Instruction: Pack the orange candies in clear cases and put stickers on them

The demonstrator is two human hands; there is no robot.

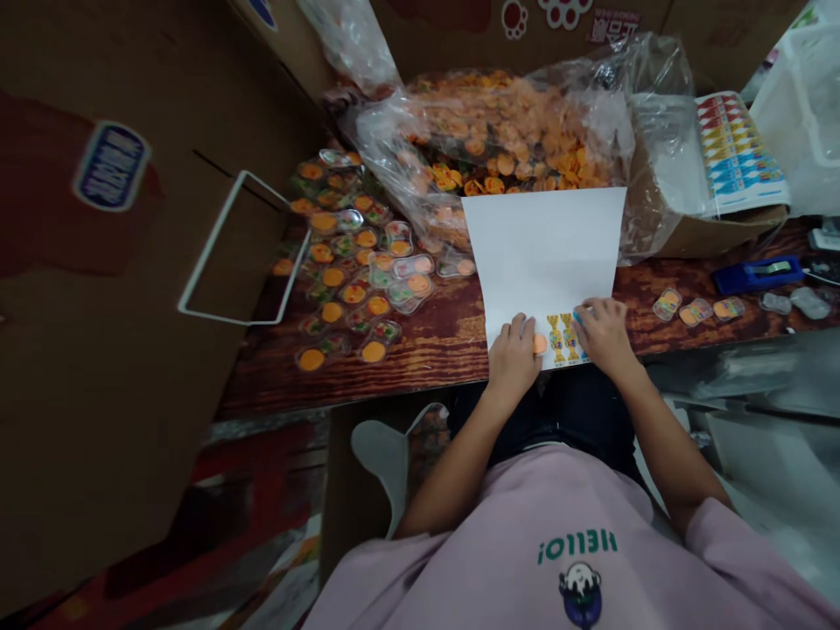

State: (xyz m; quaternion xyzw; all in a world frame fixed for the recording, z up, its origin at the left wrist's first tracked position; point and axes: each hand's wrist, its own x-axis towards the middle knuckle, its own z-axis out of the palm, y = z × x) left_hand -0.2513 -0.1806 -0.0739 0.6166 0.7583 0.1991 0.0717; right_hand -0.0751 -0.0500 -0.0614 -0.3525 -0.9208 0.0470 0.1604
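Note:
A white sticker sheet (548, 245) lies at the table's front edge, its far end leaning up on a plastic bag. Along its near edge are yellow candy-shaped stickers (563, 339) and part of a blue one, mostly covered by my right hand. My left hand (515, 354) is closed over the sheet's left side, with a small clear case with an orange disc (540, 343) showing at its fingers. My right hand (604, 332) has curled fingers on the sheet's right side, over the blue sticker; the exact grip is partly hidden.
Many clear cases with orange discs (354, 293) spread over the wooden table at left. Behind the sheet sits a clear bag of orange pieces (505, 140). At right are a box with printed sheets (741, 162), a blue tape dispenser (758, 275) and several cases (712, 310).

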